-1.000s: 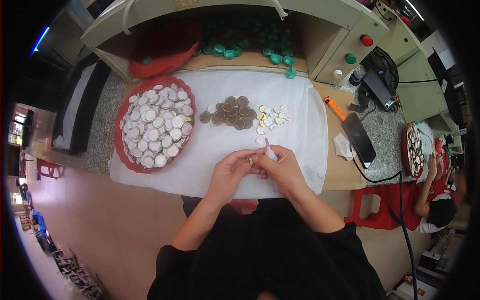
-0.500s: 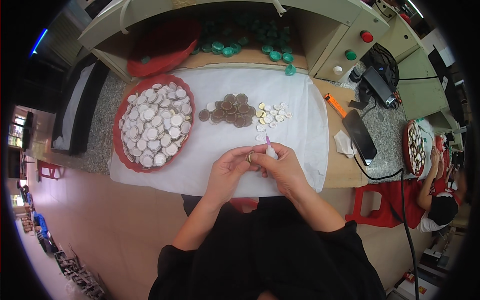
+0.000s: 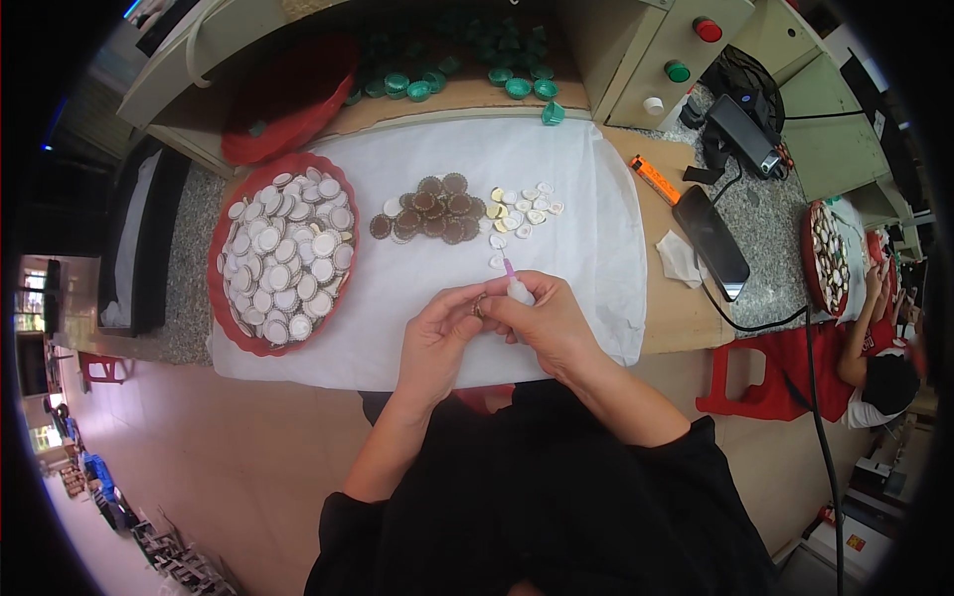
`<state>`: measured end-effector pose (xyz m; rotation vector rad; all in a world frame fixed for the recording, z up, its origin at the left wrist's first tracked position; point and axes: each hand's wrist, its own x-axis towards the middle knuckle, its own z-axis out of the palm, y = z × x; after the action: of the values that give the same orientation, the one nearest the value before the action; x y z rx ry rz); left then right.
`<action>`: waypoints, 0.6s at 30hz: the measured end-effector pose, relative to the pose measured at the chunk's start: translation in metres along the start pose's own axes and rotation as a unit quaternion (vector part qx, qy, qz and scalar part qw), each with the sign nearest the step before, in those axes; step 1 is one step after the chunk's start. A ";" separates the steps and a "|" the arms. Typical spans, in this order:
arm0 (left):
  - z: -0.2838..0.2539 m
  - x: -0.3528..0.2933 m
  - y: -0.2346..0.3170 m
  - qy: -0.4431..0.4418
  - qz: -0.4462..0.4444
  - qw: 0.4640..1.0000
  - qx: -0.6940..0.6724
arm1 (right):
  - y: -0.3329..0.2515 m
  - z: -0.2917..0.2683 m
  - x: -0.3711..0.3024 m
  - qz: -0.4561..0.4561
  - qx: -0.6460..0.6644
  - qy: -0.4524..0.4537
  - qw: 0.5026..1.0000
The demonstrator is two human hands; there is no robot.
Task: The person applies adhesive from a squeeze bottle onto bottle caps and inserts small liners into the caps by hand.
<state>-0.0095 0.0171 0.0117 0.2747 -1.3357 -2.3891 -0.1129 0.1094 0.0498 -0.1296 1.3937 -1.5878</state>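
Observation:
My left hand [image 3: 433, 336] pinches a small round metallic-edged disc [image 3: 480, 309] between thumb and fingers, above the near part of the white sheet. Against it, my right hand [image 3: 549, 323] has its thumb on the disc too. A small white squeeze bottle [image 3: 519, 291] with a purple needle tip is gripped in my right hand, its tip pointing away from me. Just beyond lies a cluster of small white and gold pieces [image 3: 527, 211]. Left of them is a pile of brown scalloped-edge discs [image 3: 434, 205]. The disc's face is mostly hidden by my fingers.
A red scalloped tray [image 3: 223, 311] heaped with white-faced discs stands at the left. Green cups [image 3: 518, 88] and a red tray [image 3: 268, 134] sit under the shelf. At the right lie a phone [image 3: 712, 245], a cable, an orange box [image 3: 654, 180] and crumpled tissue [image 3: 679, 260]. Another person sits far right.
The whole view has shifted a little, so the table things appear slightly further left and up. My hands stay together on the disc, and the bottle is still in my right hand.

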 end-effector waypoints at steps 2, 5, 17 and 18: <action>-0.001 0.000 0.000 0.002 -0.006 1.000 0.006 | 0.001 -0.001 0.000 -0.003 0.006 -0.006 1.000; -0.002 0.000 0.000 0.002 -0.012 1.000 -0.001 | 0.001 -0.001 0.001 -0.008 -0.001 -0.007 1.000; 0.002 -0.002 0.005 0.062 -0.046 0.997 -0.003 | 0.005 -0.003 -0.001 -0.092 -0.064 -0.031 0.993; 0.000 -0.002 0.005 0.065 -0.053 0.996 -0.011 | 0.008 -0.005 0.000 -0.099 -0.080 -0.032 0.991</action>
<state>-0.0066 0.0162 0.0158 0.4970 -1.2649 -2.4238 -0.1110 0.1141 0.0418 -0.4225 1.4939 -1.6150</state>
